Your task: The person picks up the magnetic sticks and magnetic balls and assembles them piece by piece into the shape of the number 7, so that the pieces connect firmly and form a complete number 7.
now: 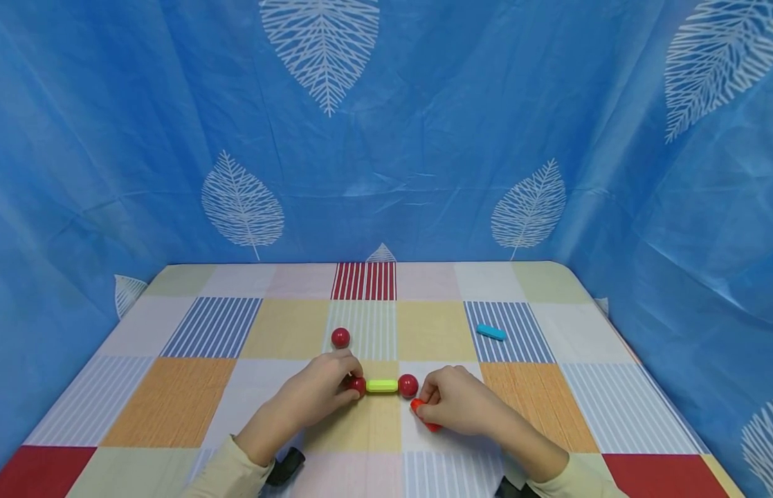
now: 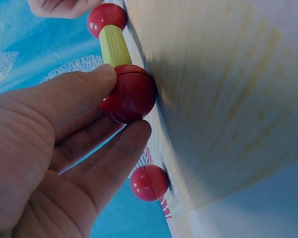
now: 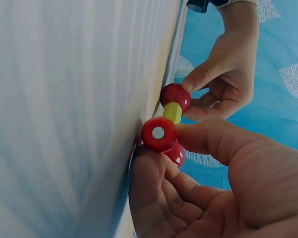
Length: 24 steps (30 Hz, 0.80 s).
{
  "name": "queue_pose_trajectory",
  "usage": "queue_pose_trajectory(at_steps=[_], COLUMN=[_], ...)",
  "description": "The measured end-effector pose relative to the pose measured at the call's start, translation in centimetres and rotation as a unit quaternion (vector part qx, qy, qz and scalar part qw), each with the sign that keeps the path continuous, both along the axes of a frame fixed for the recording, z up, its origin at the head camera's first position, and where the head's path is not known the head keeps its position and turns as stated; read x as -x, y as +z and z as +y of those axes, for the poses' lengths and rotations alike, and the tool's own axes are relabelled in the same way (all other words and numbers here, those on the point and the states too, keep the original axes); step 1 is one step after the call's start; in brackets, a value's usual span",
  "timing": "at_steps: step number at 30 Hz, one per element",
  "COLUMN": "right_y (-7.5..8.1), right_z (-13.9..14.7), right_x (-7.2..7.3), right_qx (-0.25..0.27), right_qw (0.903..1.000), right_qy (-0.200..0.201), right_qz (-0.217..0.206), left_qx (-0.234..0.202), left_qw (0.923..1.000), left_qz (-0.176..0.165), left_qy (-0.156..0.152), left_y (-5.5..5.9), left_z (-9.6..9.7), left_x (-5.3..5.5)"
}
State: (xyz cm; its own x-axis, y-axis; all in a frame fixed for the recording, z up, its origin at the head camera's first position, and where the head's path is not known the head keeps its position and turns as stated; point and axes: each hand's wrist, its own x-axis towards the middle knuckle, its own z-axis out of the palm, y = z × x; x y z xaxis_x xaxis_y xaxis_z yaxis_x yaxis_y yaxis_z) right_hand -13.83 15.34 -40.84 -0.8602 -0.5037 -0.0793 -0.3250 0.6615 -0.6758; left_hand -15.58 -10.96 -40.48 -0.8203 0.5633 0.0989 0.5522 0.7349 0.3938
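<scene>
Nearest the L wrist cam is your L hand (image 2: pixel 42 148), thumb & fingertips pinched on a shiny red ball (image 2: pixel 131 96), lower centre in the head view. Your R hand (image 1: pixel 464 401), right of centre there, has thumb & fingers clamped on a short red bar (image 1: pixel 433 427); its round end w/ a silvery disc faces the R wrist cam. Btwn your hands, a yellow-green rod (image 1: pixel 382 386) lies level across the pic, touching the pinched ball at its L end & a second red ball (image 1: pixel 407 385) at its R end. That second ball sits just above the bar's upper tip; can't tell if they touch. Farther out, a third red ball (image 1: pixel 340 337) lies on the patchwork tablecloth (image 1: pixel 295 328), just above your L fingers in the pic, & a blue bar (image 1: pixel 490 332) lies slightly tilted, centre right, well apart. Blue curtain (image 1: pixel 411 138) w/ white leaves fills the top.
</scene>
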Motion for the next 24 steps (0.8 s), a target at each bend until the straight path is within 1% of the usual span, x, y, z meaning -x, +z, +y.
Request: queue_pose_trajectory(at_steps=[6,9,13,17,22,24], right_y=[0.0,-0.2,-0.5,-0.7,-1.1,-1.2], right_z=[-0.4,-0.6,-0.9,-1.1,-1.2,-1.2], right_x=[-0.2,-0.2,-0.3,-0.1,0.2,0.3], right_qx=[0.02,0.046,0.109,0.158,0.192,0.198], right_qw=[0.998,0.9933,0.9782,0.9607,0.9399,0.9342], right_qy=[-0.022,-0.036,-0.054,-0.068,-0.1,-0.11], right_qz=[-0.056,-0.1,-0.169,-0.218,-0.264,-0.276], left_qx=[0.002,0.002,-0.005,-0.009,-0.002,-0.001], left_qw=[1.0,1.0,0.9999,0.9998,1.0,1.0], left_qz=[0.0,0.004,0.011,0.012,0.007,0.005], left_qy=[-0.002,-0.004,-0.009,-0.012,-0.005,-0.003], left_y=[0.0,0.0,0.0,0.0,0.0,0.0], left_z=[0.0,0.0,0.0,-0.1,0.0,0.0], left_x=[0.1,0.1,0.0,0.1,0.1,0.1])
